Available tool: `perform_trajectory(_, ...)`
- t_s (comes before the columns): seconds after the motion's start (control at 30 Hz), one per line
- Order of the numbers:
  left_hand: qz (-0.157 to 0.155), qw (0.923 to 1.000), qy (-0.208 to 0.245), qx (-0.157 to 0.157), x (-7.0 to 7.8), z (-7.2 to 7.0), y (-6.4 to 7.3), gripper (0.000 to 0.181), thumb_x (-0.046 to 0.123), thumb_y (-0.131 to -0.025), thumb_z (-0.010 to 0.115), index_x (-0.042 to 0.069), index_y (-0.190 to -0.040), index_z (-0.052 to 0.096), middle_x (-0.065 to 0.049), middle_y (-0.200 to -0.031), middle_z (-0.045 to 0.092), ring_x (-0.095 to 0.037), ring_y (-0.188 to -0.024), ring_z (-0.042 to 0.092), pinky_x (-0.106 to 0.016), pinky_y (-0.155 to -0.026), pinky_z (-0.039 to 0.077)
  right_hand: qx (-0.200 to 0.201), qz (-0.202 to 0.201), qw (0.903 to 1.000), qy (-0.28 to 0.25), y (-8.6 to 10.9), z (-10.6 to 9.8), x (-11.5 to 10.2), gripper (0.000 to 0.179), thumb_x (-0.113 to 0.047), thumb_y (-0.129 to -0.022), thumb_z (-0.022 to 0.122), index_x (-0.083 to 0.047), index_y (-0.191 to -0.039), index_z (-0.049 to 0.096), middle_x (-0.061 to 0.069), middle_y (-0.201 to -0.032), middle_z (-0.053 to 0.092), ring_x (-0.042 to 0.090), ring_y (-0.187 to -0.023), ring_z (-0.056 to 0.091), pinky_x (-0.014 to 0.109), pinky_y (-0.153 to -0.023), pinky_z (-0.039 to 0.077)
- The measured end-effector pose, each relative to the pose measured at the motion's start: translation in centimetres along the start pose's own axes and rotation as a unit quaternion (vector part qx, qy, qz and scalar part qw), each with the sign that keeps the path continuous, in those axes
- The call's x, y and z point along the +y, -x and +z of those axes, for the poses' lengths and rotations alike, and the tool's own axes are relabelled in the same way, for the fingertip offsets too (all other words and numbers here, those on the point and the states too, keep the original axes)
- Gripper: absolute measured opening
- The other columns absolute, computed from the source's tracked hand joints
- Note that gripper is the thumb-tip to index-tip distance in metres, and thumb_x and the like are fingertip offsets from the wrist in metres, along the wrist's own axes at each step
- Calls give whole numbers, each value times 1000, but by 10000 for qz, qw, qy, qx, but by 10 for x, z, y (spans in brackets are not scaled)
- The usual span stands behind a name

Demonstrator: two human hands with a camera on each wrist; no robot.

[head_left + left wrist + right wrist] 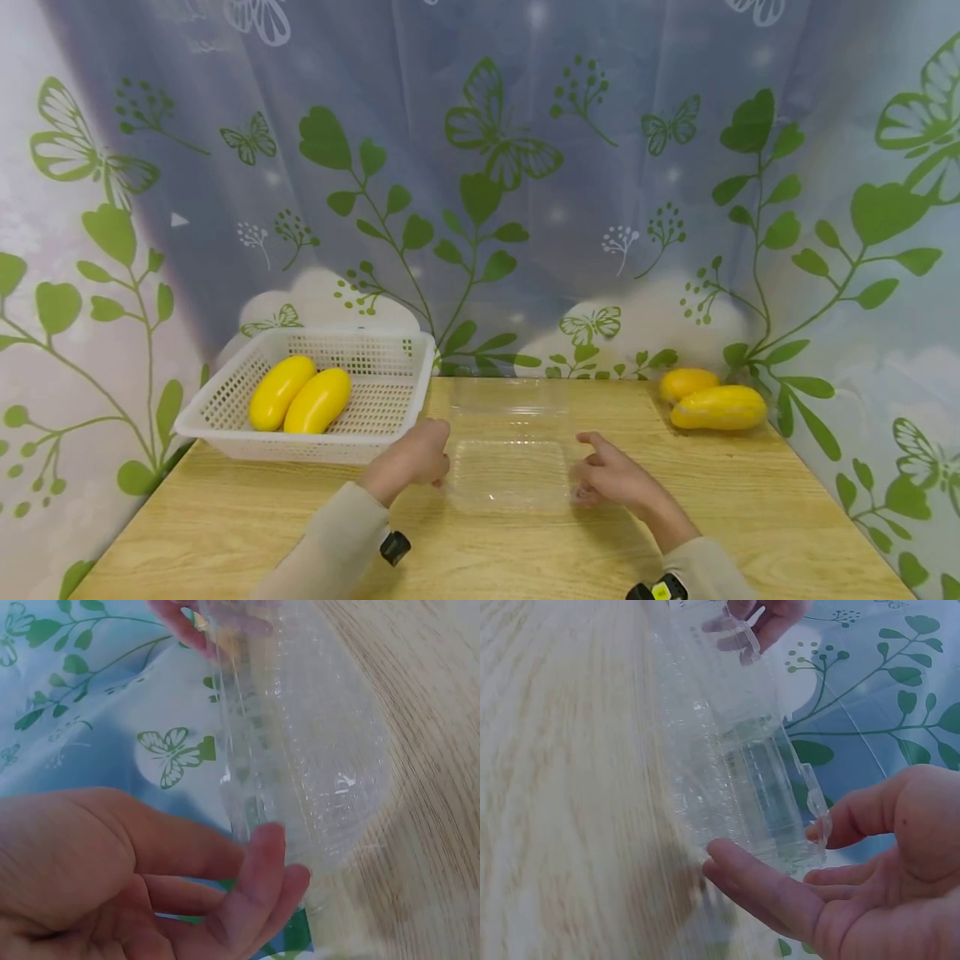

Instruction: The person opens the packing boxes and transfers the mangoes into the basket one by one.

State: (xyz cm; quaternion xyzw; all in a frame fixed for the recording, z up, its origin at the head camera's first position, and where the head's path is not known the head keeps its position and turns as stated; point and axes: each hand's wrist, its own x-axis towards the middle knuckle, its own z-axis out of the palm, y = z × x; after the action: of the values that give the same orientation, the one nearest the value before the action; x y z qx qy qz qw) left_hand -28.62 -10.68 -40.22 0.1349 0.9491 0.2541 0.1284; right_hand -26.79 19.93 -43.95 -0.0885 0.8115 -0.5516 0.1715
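Our left hand (415, 455) pinches one side of the clear plastic clamshell container (510, 477), fingertips near the thumb; our right hand (613, 477), spread wider, grips the opposite side. We'd hold lightly and evenly, as thin walls may buckle. It lies unfolded at the wood-grain table (487, 562), beside the white basket (225, 438).

Hands x2: left hand (415, 458), right hand (617, 473). Clear plastic container (510, 475) x1, between the hands. White basket (270, 444) x1, beyond the left hand and to its left. Yellow oblong fruits (318, 402) x4 total: 2 in the basket, 2 on the table beyond the right hand and to its right. Black wrist devices (394, 547) x2, one behind each hand. Table (480, 558) x1, below both hands. Patterned curtain (540, 275) x1, beyond both hands.
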Motion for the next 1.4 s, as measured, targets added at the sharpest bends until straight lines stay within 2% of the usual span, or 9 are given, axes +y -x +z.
perform_trajectory(0.1, -147, 9996, -230, 87, 3, 0, 1, 16, -14, -87, 63, 1, -92, 59, -12, -89, 61, -20, -66, 44, -29, -53, 37, 59, -28, 10000, 7, -2, 3, 0, 67, -9, -106, 48, 8, -160, 12, 33, -120, 54, 20, -75, 59, 40, -76, 61)
perform_trajectory(0.23, -170, 9987, -410, 243, 5, 0, 2, 20, -16, -82, 64, 3, -84, 57, -17, -99, 63, -23, -71, 48, -31, -54, 40, 24, 11, 10000, -11, -3, 5, 0, 66, -10, -106, 48, 8, -159, 13, 37, -129, 53, 20, -80, 62, 42, -78, 62)
perform_trajectory(0.33, -122, 9979, -516, 372, 5, 0, 2, 16, -15, -83, 64, 0, -87, 59, -21, -106, 62, -25, -78, 52, -34, -60, 46, -66, 27, 10000, 18, -2, 4, -1, 67, -11, -106, 48, 9, -159, 12, 36, -128, 53, 20, -81, 62, 42, -79, 62)
perform_trajectory(0.4, -94, 9974, -573, 436, 6, 1, 3, 14, -11, -86, 64, -5, -99, 62, -24, -115, 61, -29, -87, 56, -39, -67, 51, -111, 33, 9999, 51, -1, 2, -1, 68, -12, -106, 48, 9, -159, 12, 36, -127, 55, 20, -82, 63, 42, -80, 62)
perform_trajectory(0.53, -76, 9968, -594, 525, 8, 2, 4, 46, 2, -95, 63, -13, -137, 53, -33, -142, 51, -46, -122, 58, -53, -96, 55, -50, 145, 9998, 86, 1, -4, -1, 71, -16, -105, 51, 9, -160, 13, 36, -130, 54, 22, -88, 68, 43, -82, 63)
perform_trajectory(0.63, 84, 9954, -628, 713, 12, 0, 5, 58, 8, -96, 64, -9, -148, 46, -33, -149, 48, -50, -134, 51, -59, -108, 49, 51, 237, 9996, 139, 5, -17, -2, 74, -20, -105, 54, 8, -160, 14, 37, -137, 51, 27, -96, 70, 45, -82, 64)
perform_trajectory(0.93, 1091, 9846, -495, 1274, 32, -14, 6, 52, 8, -94, 67, -4, -144, 54, -25, -146, 57, -44, -137, 52, -57, -114, 45, 687, 182, 9955, 623, 25, -79, -8, 68, -25, -109, 48, 10, -158, 16, 43, -149, 37, 49, -121, 61, 47, -89, 62)
perform_trajectory(1.13, 1256, 9802, -509, 1443, 50, -22, 2, 53, 12, -94, 68, 2, -145, 56, -22, -147, 57, -41, -138, 53, -55, -113, 46, 1488, 294, 9763, 1541, 28, -131, -8, 67, -29, -111, 42, 16, -155, 20, 48, -150, 33, 57, -129, 51, 52, -96, 59)
perform_trajectory(1.4, 1480, 9808, -457, 1186, 57, -13, -4, 54, 9, -94, 68, 0, -145, 54, -26, -146, 56, -44, -138, 52, -56, -115, 45, 2408, 891, 9377, 2339, 33, -195, 11, 67, -34, -108, 42, 16, -150, 30, 49, -150, 27, 64, -132, 37, 68, -105, 42)
